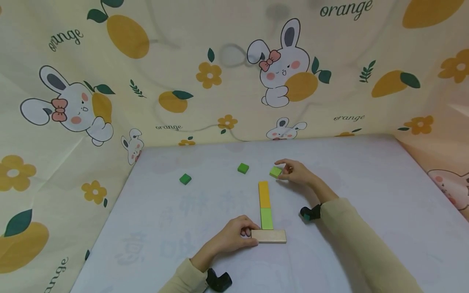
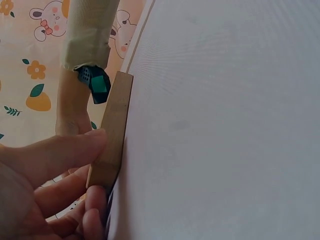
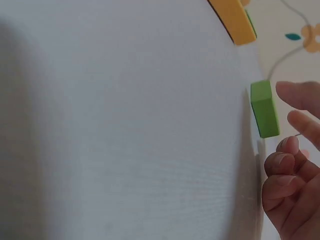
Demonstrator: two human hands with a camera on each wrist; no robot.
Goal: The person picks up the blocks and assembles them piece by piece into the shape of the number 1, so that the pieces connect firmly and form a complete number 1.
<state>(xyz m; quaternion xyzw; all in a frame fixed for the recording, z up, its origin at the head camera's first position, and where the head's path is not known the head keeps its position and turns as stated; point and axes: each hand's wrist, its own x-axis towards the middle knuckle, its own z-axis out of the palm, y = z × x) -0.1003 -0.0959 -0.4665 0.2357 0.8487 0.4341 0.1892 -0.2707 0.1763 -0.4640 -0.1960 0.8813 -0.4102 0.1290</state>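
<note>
My left hand (image 1: 234, 234) grips the left end of a plain wooden block (image 1: 272, 237), which lies crosswise on the table. In the left wrist view the thumb rests on one side of this wooden block (image 2: 114, 125), with fingertips at its end. A light green block (image 1: 267, 219) and a yellow block (image 1: 264, 194) run in a line from its far side. Farther back, my right hand (image 1: 297, 172) is beside a small lime green block (image 1: 275, 172). The right wrist view shows thumb and index finger spread near that green block (image 3: 265, 112), a small gap between; the other fingers are curled.
Two darker green blocks lie at the back, one left (image 1: 185, 179) and one nearer the middle (image 1: 243, 168). A printed cloth (image 1: 234, 89) with rabbits and oranges stands behind the white table (image 1: 154, 228). Each wrist carries a black device (image 1: 219, 280).
</note>
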